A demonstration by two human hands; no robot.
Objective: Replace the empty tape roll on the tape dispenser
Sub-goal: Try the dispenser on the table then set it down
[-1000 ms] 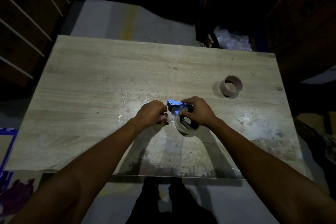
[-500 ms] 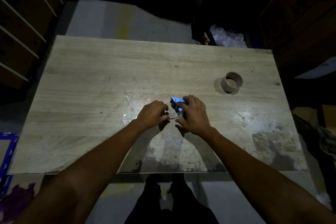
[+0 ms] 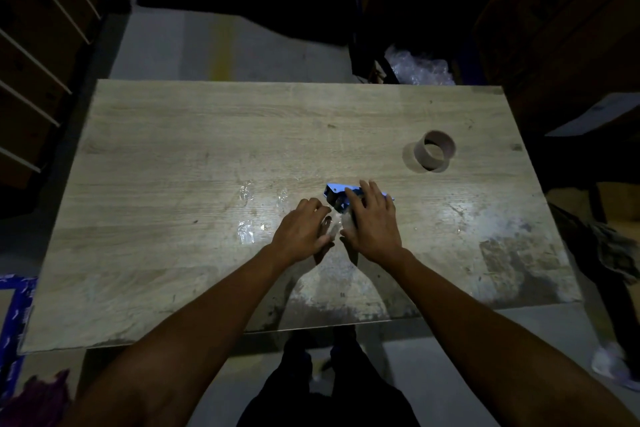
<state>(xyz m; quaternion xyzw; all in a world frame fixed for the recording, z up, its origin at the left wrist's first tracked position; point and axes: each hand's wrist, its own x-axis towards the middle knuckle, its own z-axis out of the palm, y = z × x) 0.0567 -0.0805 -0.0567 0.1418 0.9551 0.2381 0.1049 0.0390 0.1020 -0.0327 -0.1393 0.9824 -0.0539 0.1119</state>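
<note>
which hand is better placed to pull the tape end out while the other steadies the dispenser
Probably the left hand: its fingertips sit at the clear tape end between the hands. The right hand lies spread over the blue tape dispenser, pressing it to the table, so it suits steadying.

Dim storeroom or workshop: worn wooden table [image 3: 173, 156], concrete floor [image 3: 194, 48], bubble wrap [image 3: 420, 71].

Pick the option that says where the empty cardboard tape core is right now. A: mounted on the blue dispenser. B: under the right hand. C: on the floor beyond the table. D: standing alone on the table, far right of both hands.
D: the empty cardboard core stands by itself on the table, apart from the right hand and the blue dispenser.
</note>
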